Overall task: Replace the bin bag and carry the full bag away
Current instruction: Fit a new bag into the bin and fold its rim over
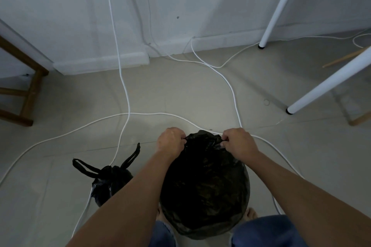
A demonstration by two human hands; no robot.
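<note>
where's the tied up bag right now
In the head view the tied bag lies on the floor at lower left, beside the larger black bag, partly behind the left forearm, with a white cable running past it.

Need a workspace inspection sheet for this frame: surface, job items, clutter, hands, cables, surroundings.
Surface: pale tiled floor.
Job's things: black bin bag spread round in front of the person, with no bin visible under it; tied black bag with drawstring loops on the floor to its left.
Clutter: wooden stick on the floor, far right.
Hands: left hand and right hand each pinch the bin bag's far edge.
Cables: white cables cross the floor; one runs beside the tied bag.
Surroundings: white wall, white table legs, wooden furniture legs at left.
</note>
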